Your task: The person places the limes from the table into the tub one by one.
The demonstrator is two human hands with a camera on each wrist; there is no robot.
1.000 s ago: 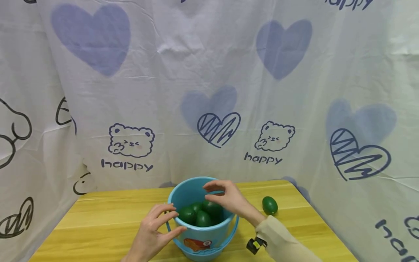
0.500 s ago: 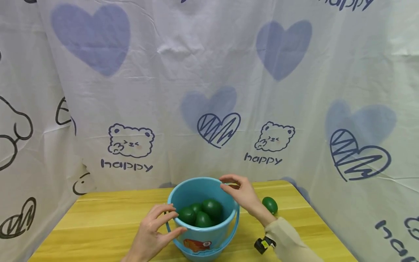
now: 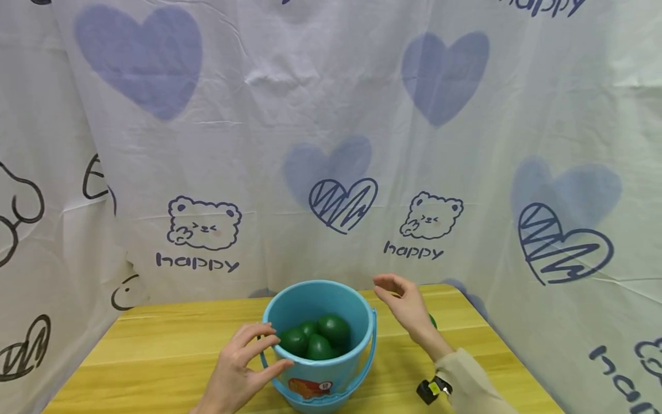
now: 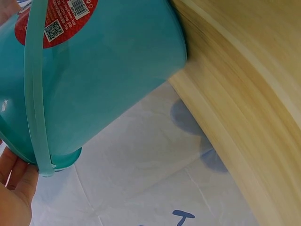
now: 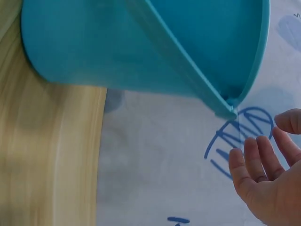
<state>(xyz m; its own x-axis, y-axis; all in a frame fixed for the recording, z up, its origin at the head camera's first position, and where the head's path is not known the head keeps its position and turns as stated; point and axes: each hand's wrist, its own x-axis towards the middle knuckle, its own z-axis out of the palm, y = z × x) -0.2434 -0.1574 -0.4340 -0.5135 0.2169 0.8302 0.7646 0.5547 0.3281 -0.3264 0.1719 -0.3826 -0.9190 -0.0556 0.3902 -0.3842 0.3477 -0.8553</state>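
A light-blue bucket [image 3: 357, 357] stands upright on the table with several smooth, dark green, avocado-like fruits [image 3: 333, 329] inside. My left hand [image 3: 243, 359] holds the bucket's left rim, fingertips at the edge and thumb at the front. In the left wrist view, the fingers [image 4: 19, 176] touch the rim close to the handle joint. My right hand [image 3: 405, 305] hovers to the right of the bucket, apart from it, with bent fingers and nothing in them. Behind the right wrist another green fruit [image 3: 433, 322] lies on the table, mostly hidden.
The bucket's handle [image 3: 371, 356] hangs down over its front. The yellow wood-grain table [image 3: 170, 345] ends at a white curtain [image 3: 248, 144] printed with hearts and bears. A dark wrist device [image 3: 433, 390] sits at the right sleeve.
My right hand has moved from above the bucket's opening out past its right rim, now partly covering the fruit on the table. My left hand stays at the rim.
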